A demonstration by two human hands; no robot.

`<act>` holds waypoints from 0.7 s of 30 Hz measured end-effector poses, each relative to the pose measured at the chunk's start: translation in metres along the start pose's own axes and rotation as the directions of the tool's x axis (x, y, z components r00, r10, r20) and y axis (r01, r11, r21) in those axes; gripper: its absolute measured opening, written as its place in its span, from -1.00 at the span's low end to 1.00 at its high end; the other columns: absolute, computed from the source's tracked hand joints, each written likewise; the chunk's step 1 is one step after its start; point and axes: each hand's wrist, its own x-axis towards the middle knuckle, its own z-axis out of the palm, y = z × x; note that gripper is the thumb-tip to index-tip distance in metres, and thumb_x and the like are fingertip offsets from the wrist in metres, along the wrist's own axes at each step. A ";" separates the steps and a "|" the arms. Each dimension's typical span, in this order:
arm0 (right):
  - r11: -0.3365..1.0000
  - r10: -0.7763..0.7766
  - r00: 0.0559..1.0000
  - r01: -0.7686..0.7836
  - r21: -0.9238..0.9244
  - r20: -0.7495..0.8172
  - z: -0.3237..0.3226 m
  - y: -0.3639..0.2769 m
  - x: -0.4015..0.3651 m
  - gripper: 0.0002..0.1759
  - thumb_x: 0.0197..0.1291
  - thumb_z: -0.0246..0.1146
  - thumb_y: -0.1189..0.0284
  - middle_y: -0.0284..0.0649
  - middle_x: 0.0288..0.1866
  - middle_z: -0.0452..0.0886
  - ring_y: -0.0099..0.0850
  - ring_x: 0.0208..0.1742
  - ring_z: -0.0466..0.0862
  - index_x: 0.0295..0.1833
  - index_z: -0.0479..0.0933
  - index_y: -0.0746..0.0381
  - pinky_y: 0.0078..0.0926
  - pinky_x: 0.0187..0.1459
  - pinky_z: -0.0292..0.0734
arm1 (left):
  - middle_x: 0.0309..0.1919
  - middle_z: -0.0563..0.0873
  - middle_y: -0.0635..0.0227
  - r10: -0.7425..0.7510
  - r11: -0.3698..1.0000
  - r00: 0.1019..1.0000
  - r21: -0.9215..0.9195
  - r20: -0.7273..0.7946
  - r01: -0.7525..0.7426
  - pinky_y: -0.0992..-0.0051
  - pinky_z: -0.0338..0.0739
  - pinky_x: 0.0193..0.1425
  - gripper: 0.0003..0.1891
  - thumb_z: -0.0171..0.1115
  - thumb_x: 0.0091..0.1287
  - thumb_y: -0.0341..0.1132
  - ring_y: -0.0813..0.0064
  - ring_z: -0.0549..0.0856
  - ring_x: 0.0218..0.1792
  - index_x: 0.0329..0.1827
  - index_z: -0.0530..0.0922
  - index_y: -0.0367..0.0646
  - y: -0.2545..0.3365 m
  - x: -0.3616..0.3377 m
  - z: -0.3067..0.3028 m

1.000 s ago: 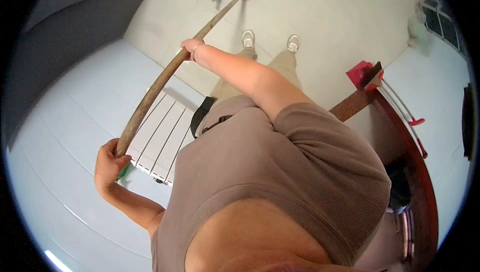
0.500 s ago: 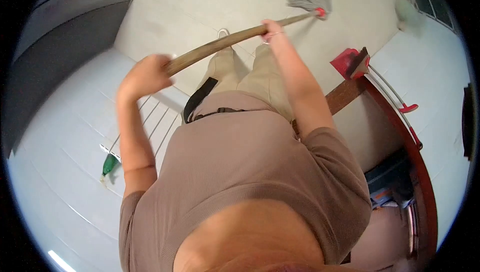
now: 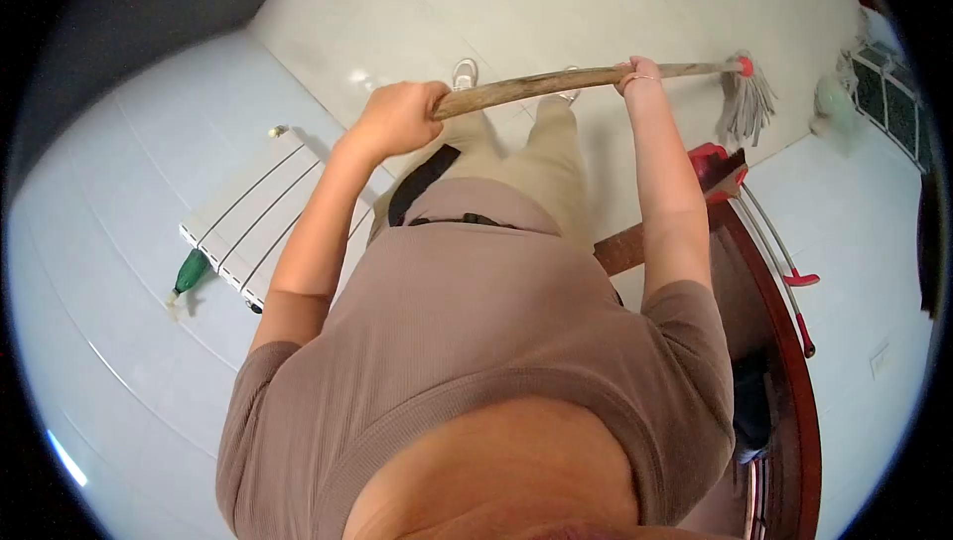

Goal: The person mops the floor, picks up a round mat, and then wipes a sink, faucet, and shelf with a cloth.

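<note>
A mop (image 3: 536, 89) with a long wooden handle stretches across in front of me, nearly level in this view. My left hand (image 3: 399, 119) is wrapped round the handle's end. Farther along toward the mop head, my right hand (image 3: 638, 73) grips the same handle, fingers closed over it. Grey strands of the mop head (image 3: 750, 105) hang from a red collar on the right, over the pale floor near the dustpan. My shoes show just beyond the handle.
A red dustpan (image 3: 707, 165) and a broom (image 3: 730, 185) stand by the dark red door frame (image 3: 784, 381). A white radiator (image 3: 253, 207) with a green bottle (image 3: 191, 270) lines the left wall. Glossy floor (image 3: 427, 14) spreads ahead; a dark cabinet (image 3: 189, 4) is upper left.
Both hands and the mop have swung to the right. The mop head has moved right and nearer, its strands now trailing toward me instead of left.
</note>
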 end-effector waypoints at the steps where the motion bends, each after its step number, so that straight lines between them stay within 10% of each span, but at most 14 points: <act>1: 1.000 0.004 1.000 -0.004 -0.003 0.003 0.013 0.019 -0.001 -0.91 0.10 0.01 0.48 -0.17 -0.57 0.39 -0.33 -0.65 0.42 -0.35 0.24 0.24 -0.38 -0.57 0.45 | -0.51 0.59 0.11 -0.006 1.000 1.000 0.001 -0.001 0.006 0.30 0.43 -0.32 -0.72 0.12 -0.11 -0.39 0.14 0.58 -0.39 -0.26 0.51 -0.15 -0.011 -0.012 -0.002; 5: 0.920 0.100 0.973 -0.010 -0.392 0.210 0.077 0.096 -0.028 -0.87 0.10 -0.02 0.43 -0.08 -0.59 0.42 -0.27 -0.58 0.46 -0.35 0.23 0.27 -0.36 -0.56 0.45 | -0.55 0.58 0.13 -0.100 0.985 0.993 0.138 -0.056 0.107 0.28 0.42 -0.37 -0.71 0.14 -0.09 -0.39 0.09 0.57 -0.44 -0.23 0.49 -0.16 -0.062 -0.064 -0.011; 9: 0.929 0.222 0.946 -0.132 -0.345 0.237 0.168 0.250 0.029 -0.87 0.07 -0.02 0.49 -0.08 -0.51 0.38 -0.25 -0.58 0.42 -0.28 0.25 0.31 -0.37 -0.53 0.45 | -0.59 0.58 0.14 -0.313 0.946 0.935 0.032 -0.169 0.322 0.24 0.43 -0.38 -0.77 0.11 -0.08 -0.40 0.12 0.58 -0.45 -0.30 0.48 -0.15 -0.120 -0.130 -0.028; 13: 0.801 0.242 0.924 -0.017 -0.599 0.297 0.216 0.354 -0.122 -0.82 0.04 0.03 0.55 -0.11 -0.38 0.38 -0.31 -0.58 0.42 -0.20 0.25 0.28 -0.34 -0.55 0.47 | -0.51 0.59 0.08 -0.547 0.837 0.816 -0.130 -0.186 0.531 0.23 0.44 -0.31 -0.66 0.16 -0.10 -0.38 0.07 0.58 -0.40 -0.17 0.48 -0.17 -0.176 -0.205 -0.030; 21: 0.451 0.525 0.771 0.108 -0.886 0.361 0.267 0.488 -0.182 -0.75 -0.02 0.15 0.51 -0.16 -0.41 0.44 -0.31 -0.49 0.55 -0.19 0.30 0.28 -0.30 -0.52 0.57 | -0.44 0.60 0.02 -0.794 0.594 0.597 -0.347 -0.111 0.725 0.28 0.45 -0.25 -0.60 0.22 -0.10 -0.37 0.05 0.59 -0.34 -0.11 0.47 -0.20 -0.187 -0.266 -0.020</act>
